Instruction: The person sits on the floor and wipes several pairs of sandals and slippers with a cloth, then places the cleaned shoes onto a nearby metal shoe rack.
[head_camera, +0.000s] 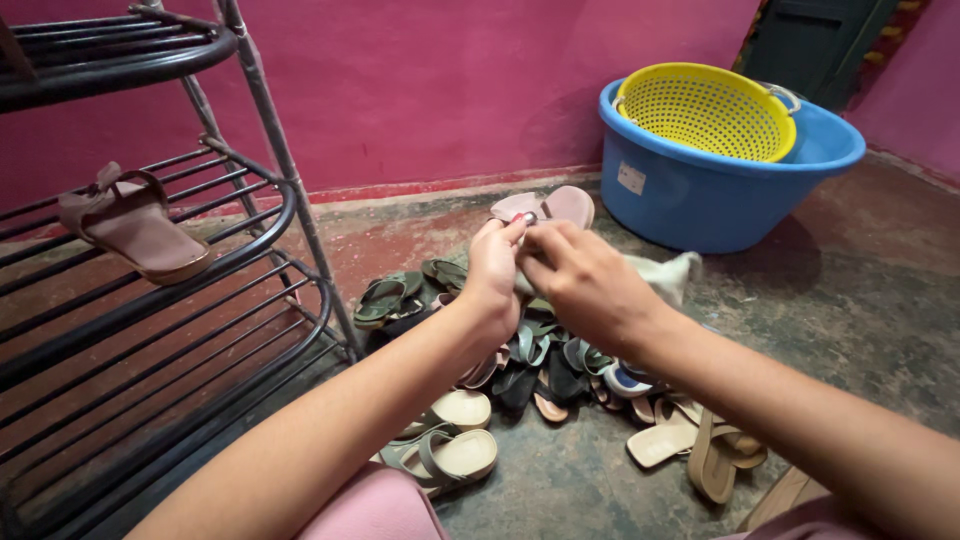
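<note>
Both hands meet over the shoe pile (520, 380): your left hand (493, 275) pinches the pink sandal (545, 205), your right hand (585, 285) wipes it with a pale cloth (668, 272). Looks like mid-clean. Next likely needs placing it beside the brown sandal (135, 225) on the black rack (200, 300).

left hand (493, 275) pinching, right hand (585, 285) curled, touching

We found bare floor (850, 300) open on the right, near the blue tub (700, 190) blocking the far side. A heap of sandals (520, 380) cluttered the middle ground. On the left, the black metal rack (260, 200) barred passage, one brown sandal (135, 225) on its shelf.
</note>
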